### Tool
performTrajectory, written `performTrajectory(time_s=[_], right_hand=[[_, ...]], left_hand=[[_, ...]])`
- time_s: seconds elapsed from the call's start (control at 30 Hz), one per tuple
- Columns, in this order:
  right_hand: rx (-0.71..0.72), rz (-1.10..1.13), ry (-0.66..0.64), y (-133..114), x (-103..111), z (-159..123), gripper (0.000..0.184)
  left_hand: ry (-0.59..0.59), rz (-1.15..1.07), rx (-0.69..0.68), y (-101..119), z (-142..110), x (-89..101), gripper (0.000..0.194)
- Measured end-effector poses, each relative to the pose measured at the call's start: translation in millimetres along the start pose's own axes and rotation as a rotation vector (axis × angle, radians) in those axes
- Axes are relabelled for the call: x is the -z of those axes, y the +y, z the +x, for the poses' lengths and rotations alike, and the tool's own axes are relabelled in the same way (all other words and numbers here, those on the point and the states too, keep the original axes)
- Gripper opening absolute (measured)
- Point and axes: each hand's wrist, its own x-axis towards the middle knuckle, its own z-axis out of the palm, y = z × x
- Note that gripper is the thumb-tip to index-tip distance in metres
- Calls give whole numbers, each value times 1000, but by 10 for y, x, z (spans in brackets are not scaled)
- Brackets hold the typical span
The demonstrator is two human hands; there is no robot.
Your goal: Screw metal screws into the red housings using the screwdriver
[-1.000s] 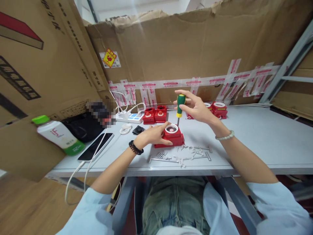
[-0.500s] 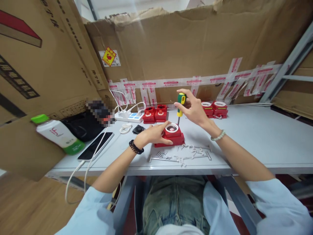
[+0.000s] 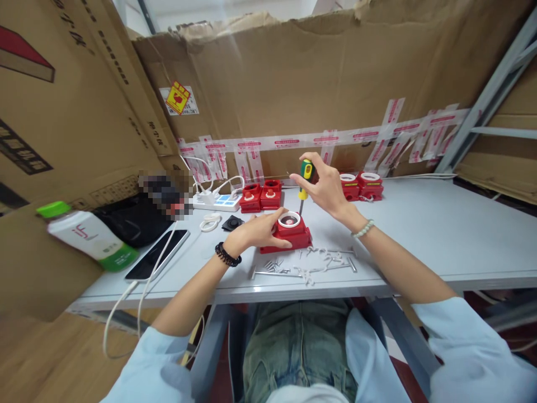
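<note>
"Where is the red box (image 3: 298, 239) sitting?"

"It's resting on the counter (image 3: 419, 235), just behind the loose screws (image 3: 273, 267). The left hand (image 3: 257, 232) is gripping its left side; the right hand's (image 3: 330, 187) fingers are wrapping the screwdriver's (image 3: 308, 169) handle."

"And its feel?"

"It's looking stiff, probably light and slick; its flat sides are offering the surest hold."

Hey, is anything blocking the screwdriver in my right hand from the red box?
Nothing visible: the screwdriver in your right hand points down at the red box beside its white ring; your left hand grips the left side, clear.
</note>
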Motion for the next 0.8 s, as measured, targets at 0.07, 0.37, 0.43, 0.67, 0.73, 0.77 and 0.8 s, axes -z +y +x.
performTrajectory(time_s=[0.07,0.37,0.43,0.67,0.73,0.77,0.8], right_hand=[[8,3,-32,26,0,7,38],[-36,154,-32,45,28,-4,34],[-3,49,11,-4,7,-23,32],[-22,360,-284,-26,133,11,41],[-40,339,-265,-17,141,17,38],[-43,300,-221,-16,127,14,37],[-46,248,-168,-17,103,9,35]], left_hand=[[7,5,8,-4,2,-3,89],[9,4,-3,-21,12,-14,88],[9,12,4,-17,11,-16,88],[35,10,-8,20,-27,-16,92],[56,-14,-35,17,-32,-24,88],[69,-31,-51,9,-30,-30,83],[80,-52,-71,-4,-25,-38,79]])
